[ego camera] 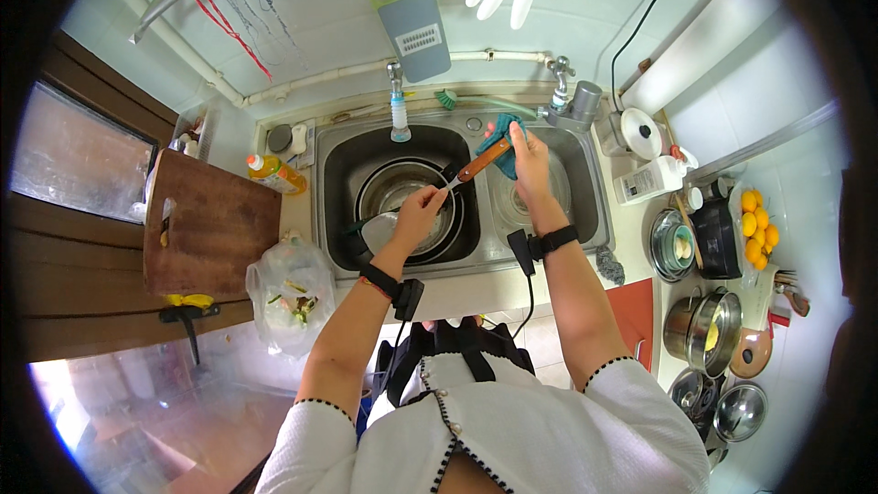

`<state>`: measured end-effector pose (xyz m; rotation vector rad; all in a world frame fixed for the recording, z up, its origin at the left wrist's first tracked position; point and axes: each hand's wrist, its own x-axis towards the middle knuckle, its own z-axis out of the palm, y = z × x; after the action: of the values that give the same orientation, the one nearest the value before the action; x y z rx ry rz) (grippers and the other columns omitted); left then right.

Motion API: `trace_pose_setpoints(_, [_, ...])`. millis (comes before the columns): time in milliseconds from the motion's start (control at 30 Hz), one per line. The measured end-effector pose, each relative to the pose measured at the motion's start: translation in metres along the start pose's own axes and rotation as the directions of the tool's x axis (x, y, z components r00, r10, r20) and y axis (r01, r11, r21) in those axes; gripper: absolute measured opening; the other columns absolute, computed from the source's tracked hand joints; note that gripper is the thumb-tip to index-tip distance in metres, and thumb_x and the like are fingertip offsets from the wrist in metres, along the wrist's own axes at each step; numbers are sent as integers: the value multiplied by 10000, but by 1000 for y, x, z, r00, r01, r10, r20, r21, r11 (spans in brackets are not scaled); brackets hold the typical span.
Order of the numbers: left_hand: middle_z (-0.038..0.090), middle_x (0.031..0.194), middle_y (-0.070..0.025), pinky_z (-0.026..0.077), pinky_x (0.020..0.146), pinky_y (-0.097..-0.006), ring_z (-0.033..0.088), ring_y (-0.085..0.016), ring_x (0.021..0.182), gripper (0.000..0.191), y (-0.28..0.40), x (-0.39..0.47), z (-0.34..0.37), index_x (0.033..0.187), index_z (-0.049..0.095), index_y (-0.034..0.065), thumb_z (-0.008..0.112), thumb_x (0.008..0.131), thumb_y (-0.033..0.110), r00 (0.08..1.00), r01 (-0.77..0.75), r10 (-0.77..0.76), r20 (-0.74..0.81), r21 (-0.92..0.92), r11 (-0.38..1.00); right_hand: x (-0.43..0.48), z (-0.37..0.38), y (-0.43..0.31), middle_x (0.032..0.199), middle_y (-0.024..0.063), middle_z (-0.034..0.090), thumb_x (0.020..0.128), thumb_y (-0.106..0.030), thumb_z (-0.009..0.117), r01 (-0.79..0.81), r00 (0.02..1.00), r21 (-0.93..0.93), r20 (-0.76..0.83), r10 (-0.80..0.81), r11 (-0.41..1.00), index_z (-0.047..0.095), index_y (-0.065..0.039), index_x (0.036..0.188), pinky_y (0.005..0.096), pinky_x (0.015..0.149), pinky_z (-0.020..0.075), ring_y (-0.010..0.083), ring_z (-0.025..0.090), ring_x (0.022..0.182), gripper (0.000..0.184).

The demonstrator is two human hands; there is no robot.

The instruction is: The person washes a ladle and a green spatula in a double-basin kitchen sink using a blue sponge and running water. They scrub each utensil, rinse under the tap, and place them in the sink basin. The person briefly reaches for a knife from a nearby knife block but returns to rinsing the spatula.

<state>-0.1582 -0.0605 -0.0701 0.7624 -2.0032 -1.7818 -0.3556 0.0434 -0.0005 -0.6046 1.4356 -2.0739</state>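
My left hand [420, 216] grips the metal neck of a utensil with a wooden handle [484, 160]; its broad metal end [378, 233] hangs over the left sink basin. My right hand [529, 158] holds a teal cloth [506, 163] around the far end of the handle, above the divider and the right basin. Below my left hand, round metal pans [384, 182] sit in the left basin [336, 171]. A clear round glass-like dish [562, 185] lies in the right basin, partly hidden by my right hand and forearm.
Faucets [396, 92] [561, 82] stand behind the sink. Leftward are a dish-soap bottle [278, 175], a wooden cutting board [212, 219] and a plastic bag of scraps [291, 298]. A pump bottle [651, 180], stacked bowls [667, 247] and pots [713, 336] line the right counter.
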Motion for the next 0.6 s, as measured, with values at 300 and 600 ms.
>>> trace_pose_setpoints(300, [399,657,37,299,551,-261,357,-69,616,288,-2,-4,-8,798,569,28,589,948,272,999,35,-35,20,22,999,-1,2,17,983,149,668,1009,-395,439,-103,976,255,-162,147,962,606,27,1073,356,773,544,209,648,875,458])
trace_pose_setpoints(600, [460,709,64,334,587,-236,397,-58,651,244,-3,1,3,831,589,40,580,953,251,986,65,-37,164,-168,984,-30,33,36,635,36,432,975,-378,362,-430,900,629,350,259,648,467,-79,716,318,728,383,195,425,660,409])
